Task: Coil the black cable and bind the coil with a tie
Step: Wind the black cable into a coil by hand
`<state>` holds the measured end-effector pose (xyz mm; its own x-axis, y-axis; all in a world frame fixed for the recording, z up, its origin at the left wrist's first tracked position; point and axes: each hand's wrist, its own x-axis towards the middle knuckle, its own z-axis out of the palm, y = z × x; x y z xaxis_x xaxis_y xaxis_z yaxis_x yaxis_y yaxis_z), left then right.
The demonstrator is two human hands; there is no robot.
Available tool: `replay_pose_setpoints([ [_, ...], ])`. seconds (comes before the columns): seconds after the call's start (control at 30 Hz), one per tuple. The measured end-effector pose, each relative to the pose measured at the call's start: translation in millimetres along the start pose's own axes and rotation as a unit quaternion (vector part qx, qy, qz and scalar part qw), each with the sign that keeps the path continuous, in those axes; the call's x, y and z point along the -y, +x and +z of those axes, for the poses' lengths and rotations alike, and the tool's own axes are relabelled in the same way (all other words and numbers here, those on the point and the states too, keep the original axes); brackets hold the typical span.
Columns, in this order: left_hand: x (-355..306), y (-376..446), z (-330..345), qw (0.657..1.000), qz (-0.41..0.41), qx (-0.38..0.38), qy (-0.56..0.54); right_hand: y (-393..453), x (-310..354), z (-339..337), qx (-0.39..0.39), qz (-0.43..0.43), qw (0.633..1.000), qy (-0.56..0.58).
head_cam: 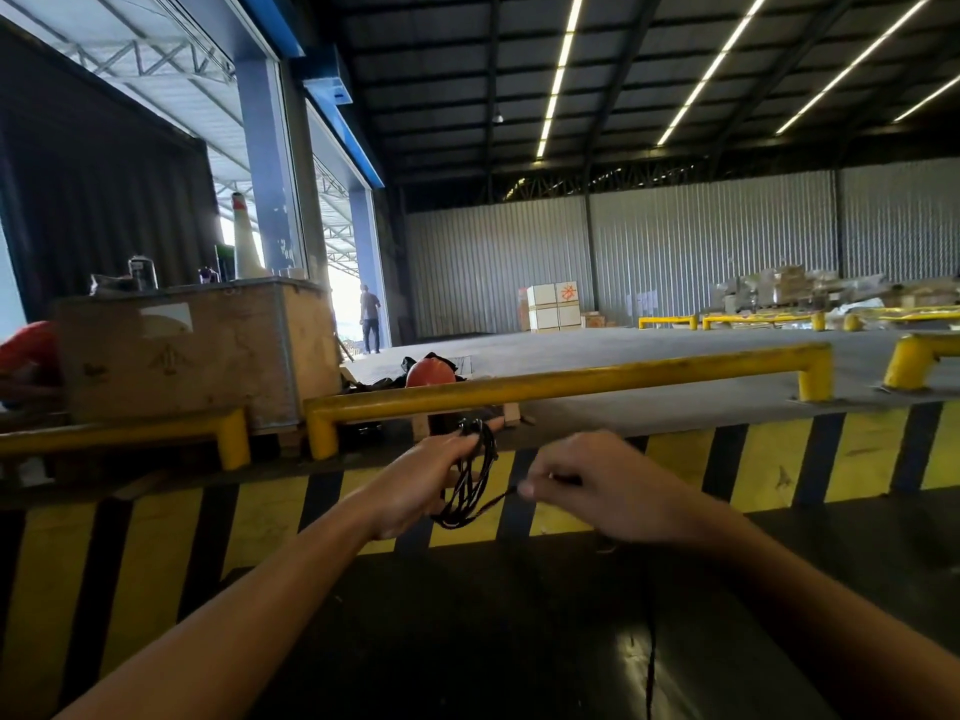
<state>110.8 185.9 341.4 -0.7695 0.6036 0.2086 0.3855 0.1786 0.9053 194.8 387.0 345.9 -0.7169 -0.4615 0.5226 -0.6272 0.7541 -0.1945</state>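
My left hand holds a small coil of black cable, with several loops hanging from its fingers down past the palm. My right hand pinches the free strand of the same cable just right of the coil, fingers closed on it. The rest of the cable drops from under my right hand toward the dark floor. No tie is visible.
A yellow-and-black striped dock edge runs across in front of me, topped by a yellow guard rail. A wooden crate stands at left, an orange helmet behind the rail. A person stands far off by the doorway.
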Motion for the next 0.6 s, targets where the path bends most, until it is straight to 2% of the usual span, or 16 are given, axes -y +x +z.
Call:
replay_pose_setpoints([
  [0.13, -0.9, -6.1, 11.6, 0.998, -0.043, 0.041, 0.02, 14.4, -14.9, -27.0, -0.103, -0.003, 0.995, -0.008],
  [0.23, -4.2, -5.6, 21.6, 0.992, -0.069, 0.101, 0.025, 22.8, -26.2, -35.4, -0.173, 0.015, 0.985, 0.026],
  [0.3, -8.4, -5.4, 26.0, 0.985, -0.07, 0.155, -0.02, 25.9, -32.8, -31.7, -0.199, 0.033, 0.978, 0.049],
  [0.37, -15.9, -5.0, 28.1, 0.973, -0.049, 0.199, -0.11, 25.2, -38.3, -18.5, -0.212, 0.087, 0.965, 0.127],
  [0.43, -27.0, -4.1, 26.5, 0.954, -0.015, 0.221, -0.201, 18.0, -37.0, 2.4, -0.171, 0.147, 0.938, 0.265],
  [0.5, -38.4, -0.5, 22.9, 0.939, 0.019, 0.217, -0.265, 7.2, -31.3, 25.6, -0.094, 0.18, 0.909, 0.363],
  [0.53, -43.2, 1.9, 21.1, 0.934, 0.035, 0.201, -0.292, 2.3, -27.3, 36.1, -0.052, 0.183, 0.908, 0.373],
  [0.6, -50.1, 7.8, 16.2, 0.932, 0.067, 0.145, -0.324, -5.5, -17.2, 52.4, 0.048, 0.166, 0.929, 0.327],
])
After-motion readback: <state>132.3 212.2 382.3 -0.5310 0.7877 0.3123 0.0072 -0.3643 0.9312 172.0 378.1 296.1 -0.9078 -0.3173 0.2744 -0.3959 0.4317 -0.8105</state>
